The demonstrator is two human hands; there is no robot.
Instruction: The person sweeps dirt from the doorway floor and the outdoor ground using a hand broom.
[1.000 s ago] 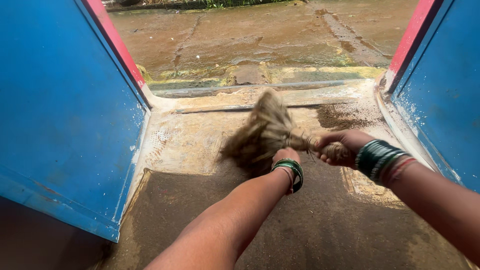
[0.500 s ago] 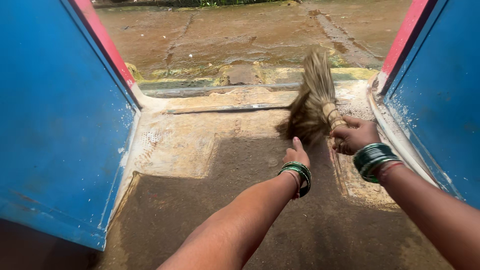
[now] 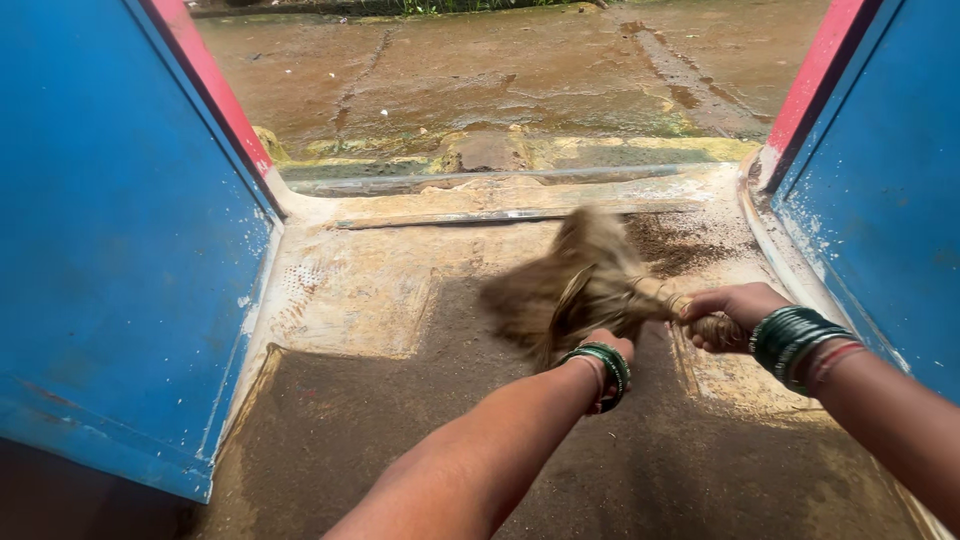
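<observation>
Right hand [image 3: 735,312] — fingers wrapped tight around the bound handle end of a short straw broom [image 3: 585,285]; the grip is fully closed on the handle. The broom lies nearly level, handle to the right, bristle head fanned out to the left over the floor [image 3: 370,300]. The bristles are blurred, so whether they are touching the floor cannot be told.

Left hand [image 3: 605,350] — reached forward to the underside of the bristle head, where the hand is mostly hidden behind the wrist. Whether its grip is apart or clamped on the bristles cannot be told. Both wrists carry stacked green bangles [image 3: 790,340].

Surroundings:
- The floor is pale and sunlit ahead, in shadow nearer the person.
- A patch of dark dirt [image 3: 680,245] lies on the floor just beyond the broom, toward the right.
- A blue door [image 3: 110,250] stands open on the left and another blue panel [image 3: 890,190] on the right, each with a red edge.
- Past the threshold [image 3: 500,180], wet brown ground [image 3: 480,70].
</observation>
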